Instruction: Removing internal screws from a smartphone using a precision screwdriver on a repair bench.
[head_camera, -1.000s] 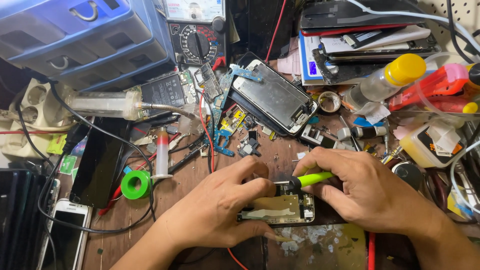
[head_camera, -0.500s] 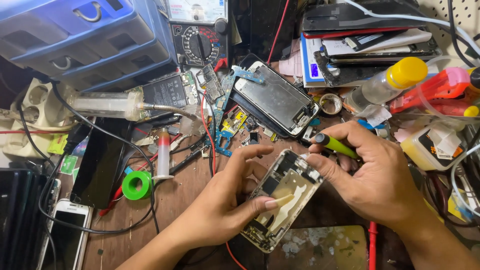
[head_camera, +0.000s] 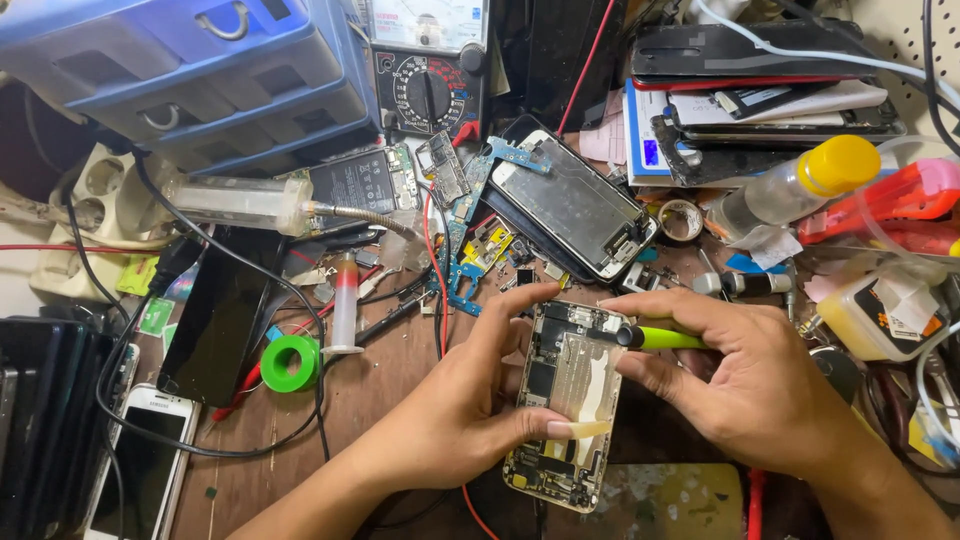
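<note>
**Opened phone on a very cluttered desk**

Left hand (head_camera: 450, 420) has its grip around the opened phone (head_camera: 565, 400), thumb on its face, lower centre of the frame, held above the desk (head_camera: 380, 380). Right hand (head_camera: 760, 390) is clenched on a green-handled screwdriver (head_camera: 655, 338), tip touching the phone's upper edge. Multimeter (head_camera: 430, 85) sits top centre, green tape roll (head_camera: 290, 362) left of centre.

A blue drawer unit (head_camera: 190, 80) fills the table's far left corner, a dial multimeter (head_camera: 428, 85) beside it. A green tape roll (head_camera: 290, 362) lies left of centre; a yellow-capped bottle (head_camera: 795, 185) lies toward the right edge.
</note>
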